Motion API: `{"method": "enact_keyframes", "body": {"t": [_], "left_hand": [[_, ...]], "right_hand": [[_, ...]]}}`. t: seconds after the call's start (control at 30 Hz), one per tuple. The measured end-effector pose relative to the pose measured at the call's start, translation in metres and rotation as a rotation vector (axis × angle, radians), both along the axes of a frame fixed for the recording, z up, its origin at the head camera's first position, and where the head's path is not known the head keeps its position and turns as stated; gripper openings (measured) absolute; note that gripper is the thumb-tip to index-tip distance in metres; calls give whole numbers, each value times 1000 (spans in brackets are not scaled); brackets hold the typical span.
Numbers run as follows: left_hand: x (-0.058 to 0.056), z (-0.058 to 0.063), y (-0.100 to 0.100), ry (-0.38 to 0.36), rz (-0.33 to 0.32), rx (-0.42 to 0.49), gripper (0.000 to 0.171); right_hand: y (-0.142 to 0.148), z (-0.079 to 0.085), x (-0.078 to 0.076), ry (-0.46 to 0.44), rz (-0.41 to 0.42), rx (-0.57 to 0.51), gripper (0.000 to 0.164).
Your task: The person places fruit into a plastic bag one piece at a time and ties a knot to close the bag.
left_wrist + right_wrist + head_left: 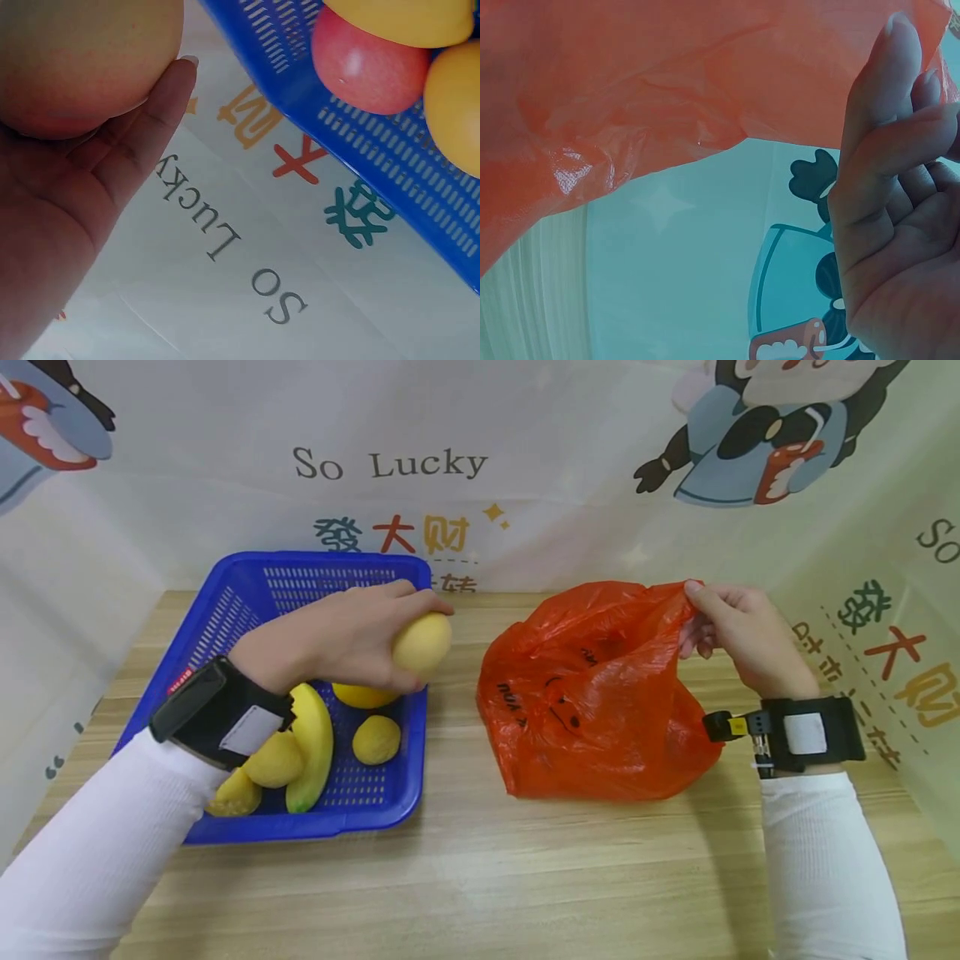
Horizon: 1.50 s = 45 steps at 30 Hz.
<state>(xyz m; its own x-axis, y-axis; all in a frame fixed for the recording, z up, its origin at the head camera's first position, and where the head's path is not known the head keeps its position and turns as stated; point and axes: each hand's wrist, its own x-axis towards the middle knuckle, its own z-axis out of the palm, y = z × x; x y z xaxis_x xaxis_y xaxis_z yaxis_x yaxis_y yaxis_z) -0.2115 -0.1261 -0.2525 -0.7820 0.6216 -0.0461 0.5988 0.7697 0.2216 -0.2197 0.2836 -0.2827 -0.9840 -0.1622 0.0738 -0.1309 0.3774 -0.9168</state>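
Observation:
In the head view my left hand (345, 631) grips a rounded yellow fruit (422, 643) above the right rim of the blue plastic basket (330, 827). Up close in the left wrist view, that fruit (82, 60) shows a reddish blush, with fingers curled along its side. My right hand (738, 627) pinches the upper right edge of a red plastic bag (585, 727), lifting that edge. The bag's mouth and inside are hidden from the head camera. Inside the basket lie a yellow-green banana (313, 752), a small lemon-like fruit (377, 740) and several other yellow fruits.
A smooth red fruit (367, 67) lies among the yellow ones in the basket, seen by the left wrist camera. The wooden table (450, 877) runs back to a printed white sheet (525, 493) hanging behind and at both sides. Bare tabletop separates basket from bag.

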Motion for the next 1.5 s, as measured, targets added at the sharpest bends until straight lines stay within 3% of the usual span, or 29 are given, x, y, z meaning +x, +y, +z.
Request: {"method": "enact_keyframes", "body": {"t": [0.23,0.47,0.6,0.77,1.0,1.23,1.33,1.5], "left_hand": [[-6,6,30,38,-78,128,79],[-13,11,66,79,-180,137,72],[-21,11,88,71,-202,107,71],[-30,10,112,-7,-203,66,71],[-39,-1,143,-78,-235,-9,67],[-36,-16,166,-139,-299,-179,68],[-33,-23,175,-179,-343,-235,72],[-28,-32,186,-178,-393,-275,83]], "right_hand": [[1,-2,1,-6,-4,25,34],[-1,-1,2,-2,-6,23,35],[-2,-2,3,2,-1,9,34],[-3,-2,5,2,-2,-14,33],[-6,-3,5,-13,20,-54,31],[-7,-5,4,0,25,-69,32],[-8,-8,4,9,35,-137,30],[-11,-13,6,-6,66,-308,30]]}}
